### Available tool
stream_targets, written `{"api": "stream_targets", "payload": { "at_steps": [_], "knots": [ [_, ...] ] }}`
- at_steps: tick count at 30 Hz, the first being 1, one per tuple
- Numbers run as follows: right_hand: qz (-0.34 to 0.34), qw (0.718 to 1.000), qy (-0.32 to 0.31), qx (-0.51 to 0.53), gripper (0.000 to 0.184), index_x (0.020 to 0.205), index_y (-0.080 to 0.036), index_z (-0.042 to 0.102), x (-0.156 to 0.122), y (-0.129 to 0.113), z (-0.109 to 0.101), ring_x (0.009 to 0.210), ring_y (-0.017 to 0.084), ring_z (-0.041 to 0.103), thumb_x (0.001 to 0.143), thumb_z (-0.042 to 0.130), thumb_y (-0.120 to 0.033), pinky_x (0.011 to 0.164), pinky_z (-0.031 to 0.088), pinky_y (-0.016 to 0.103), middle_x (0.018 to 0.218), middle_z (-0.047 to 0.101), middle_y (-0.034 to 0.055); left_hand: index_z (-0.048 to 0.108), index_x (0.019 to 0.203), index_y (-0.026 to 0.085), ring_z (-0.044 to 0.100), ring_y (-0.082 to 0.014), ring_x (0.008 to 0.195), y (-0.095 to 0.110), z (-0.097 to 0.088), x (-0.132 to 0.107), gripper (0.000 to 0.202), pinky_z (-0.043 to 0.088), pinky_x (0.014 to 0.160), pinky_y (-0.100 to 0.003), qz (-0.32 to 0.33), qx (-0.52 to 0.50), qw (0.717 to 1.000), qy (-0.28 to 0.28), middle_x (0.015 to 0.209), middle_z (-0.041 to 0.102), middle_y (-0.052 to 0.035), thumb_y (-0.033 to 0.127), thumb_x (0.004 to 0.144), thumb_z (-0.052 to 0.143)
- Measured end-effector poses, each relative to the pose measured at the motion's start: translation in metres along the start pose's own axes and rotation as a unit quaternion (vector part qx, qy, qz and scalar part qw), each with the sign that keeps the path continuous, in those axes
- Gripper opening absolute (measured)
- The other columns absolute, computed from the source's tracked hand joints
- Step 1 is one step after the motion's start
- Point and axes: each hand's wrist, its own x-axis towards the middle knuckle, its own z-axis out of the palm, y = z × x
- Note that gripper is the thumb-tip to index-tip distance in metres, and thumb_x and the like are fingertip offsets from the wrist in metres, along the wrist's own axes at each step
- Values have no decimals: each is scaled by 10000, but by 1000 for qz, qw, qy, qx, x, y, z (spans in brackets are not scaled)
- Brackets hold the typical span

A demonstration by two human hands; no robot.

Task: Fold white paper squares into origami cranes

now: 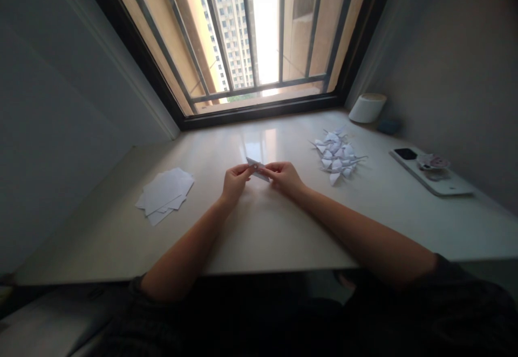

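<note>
Between my two hands is a small piece of folded white paper (254, 162), held a little above the tabletop. My left hand (236, 182) pinches its left side between thumb and fingers. On the other side, my right hand (285, 177) is closed on the paper too, thumb on the near face. The thumbs almost meet in the middle, and the fingers hide part of the folds. To the left lies a loose stack of flat white paper sheets (165, 190). A heap of folded paper pieces with pointed ends (335, 155) sits to the right.
The pale glossy table (259, 233) runs up to a barred window (259, 39) with a dark frame. A white cylindrical container (367, 108) stands at the back right, beside a small dark blue object (389, 125). Nearer on the right lies a phone (449, 185) with a clear, crinkled attachment.
</note>
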Motion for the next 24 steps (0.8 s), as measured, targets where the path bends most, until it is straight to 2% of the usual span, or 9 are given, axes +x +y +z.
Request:
{"api": "stream_targets", "payload": {
  "at_steps": [4, 10, 16, 19, 24],
  "knots": [
    [-7, 1000, -20, -20, 496, 542, -156, 607, -1, 1, 0, 450, 71, 356, 629, 703, -635, 448, 224, 248, 480, 481, -37, 766, 833, 188, 613, -167, 745, -2, 1, 1, 341, 446, 655, -272, 0, -12, 1000, -10, 827, 739, -60, 491, 680, 729],
    [-11, 999, -41, -32, 522, 583, -155, 627, 0, 5, -1, 459, 78, 372, 615, 689, -673, 440, 222, 244, 498, 517, -25, 753, 807, 173, 617, -160, 721, 1, 2, -1, 328, 448, 673, -278, 30, -13, 999, -27, 797, 728, -56, 480, 693, 727],
    [-23, 999, -45, -7, 470, 580, -158, 592, 0, 5, 2, 482, 83, 438, 627, 727, -606, 459, 259, 229, 540, 578, -10, 740, 846, 172, 606, -155, 722, 5, 3, -2, 333, 444, 675, -271, 54, 12, 998, -40, 796, 711, -43, 477, 714, 719],
    [-28, 998, -50, -7, 462, 568, -164, 558, -2, 3, 4, 507, 97, 496, 647, 725, -588, 468, 295, 223, 577, 623, 13, 723, 756, 163, 576, -139, 677, 5, 2, -2, 320, 426, 652, -265, 58, 17, 998, -27, 721, 680, -24, 481, 719, 713],
    [-38, 996, -76, -2, 444, 614, -166, 593, -2, 0, 4, 594, 140, 592, 673, 697, -593, 516, 370, 234, 647, 664, 38, 710, 725, 157, 568, -133, 656, 2, 1, 0, 333, 431, 653, -268, 21, -19, 999, -26, 677, 659, -17, 490, 720, 708]
  ]
}}
